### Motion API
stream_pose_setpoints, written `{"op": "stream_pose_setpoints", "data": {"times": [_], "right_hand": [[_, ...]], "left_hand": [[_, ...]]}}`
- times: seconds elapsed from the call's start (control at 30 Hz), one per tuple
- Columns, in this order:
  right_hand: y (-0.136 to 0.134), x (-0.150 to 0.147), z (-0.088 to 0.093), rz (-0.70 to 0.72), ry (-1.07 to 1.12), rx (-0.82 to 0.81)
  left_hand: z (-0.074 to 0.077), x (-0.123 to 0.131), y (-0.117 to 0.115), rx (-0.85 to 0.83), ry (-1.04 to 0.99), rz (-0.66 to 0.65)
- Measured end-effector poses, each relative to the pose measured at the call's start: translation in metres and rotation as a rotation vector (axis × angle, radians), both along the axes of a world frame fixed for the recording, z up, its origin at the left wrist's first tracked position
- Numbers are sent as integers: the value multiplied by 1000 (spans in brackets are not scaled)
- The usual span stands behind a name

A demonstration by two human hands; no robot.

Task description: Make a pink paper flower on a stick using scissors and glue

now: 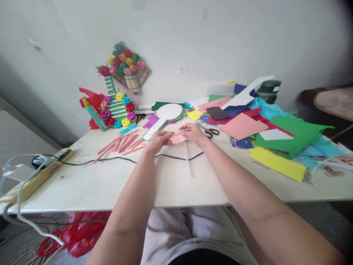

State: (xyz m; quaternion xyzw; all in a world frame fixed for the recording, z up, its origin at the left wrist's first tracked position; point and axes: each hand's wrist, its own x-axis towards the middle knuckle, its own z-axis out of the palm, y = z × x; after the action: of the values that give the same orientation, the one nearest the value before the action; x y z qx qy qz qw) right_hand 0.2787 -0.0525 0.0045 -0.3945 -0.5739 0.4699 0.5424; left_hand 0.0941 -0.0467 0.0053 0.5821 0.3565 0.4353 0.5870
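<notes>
My left hand (158, 140) and my right hand (193, 133) are both closed on a small pink paper piece (178, 138), held just above the white table (91, 184) near its middle. To the left of my hands lie several rolled pink paper sticks (121, 143). Just beyond them lies a white mirror-shaped cutout with a green edge (165, 116). Black-handled scissors (211, 131) rest right beside my right hand.
Loose coloured paper sheets (286, 138) pile up at the right, with a dark phone (217, 112) on them and a dark jar (268, 91) behind. Paper-flower crafts (117, 108) lean on the wall. A black cable (110, 159) crosses the table; a yellow tool (35, 176) sits at far left.
</notes>
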Motion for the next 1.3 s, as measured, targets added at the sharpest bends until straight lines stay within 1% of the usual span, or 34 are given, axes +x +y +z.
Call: {"op": "stream_pose_setpoints", "data": {"times": [0.07, 0.23, 0.4, 0.53, 0.67, 0.87, 1.0, 1.13, 1.3], "right_hand": [[0, 0, 0, 3, -1, -1], [1, -1, -1, 8, -13, -2], [0, -1, -2, 73, -42, 3], [-4, -2, 0, 126, -61, 10], [-8, -4, 4, 138, -74, 8], [-7, -6, 3, 99, -90, -27], [-6, -6, 3, 102, -82, -40], [-8, -5, 4, 115, -66, -10], [-6, -3, 1, 140, -81, 42]], "left_hand": [[-1, -1, 1, -28, -10, -7], [0, -1, 2, -89, 37, -15], [1, -1, -1, -49, 101, -62], [1, -2, -4, -14, 133, -135], [2, -2, -5, -23, 158, -198], [4, 1, -7, -8, 162, -182], [3, 0, -6, 16, 168, -185], [2, 1, -5, 16, 162, -185], [5, 5, -9, -6, 163, -201]]}}
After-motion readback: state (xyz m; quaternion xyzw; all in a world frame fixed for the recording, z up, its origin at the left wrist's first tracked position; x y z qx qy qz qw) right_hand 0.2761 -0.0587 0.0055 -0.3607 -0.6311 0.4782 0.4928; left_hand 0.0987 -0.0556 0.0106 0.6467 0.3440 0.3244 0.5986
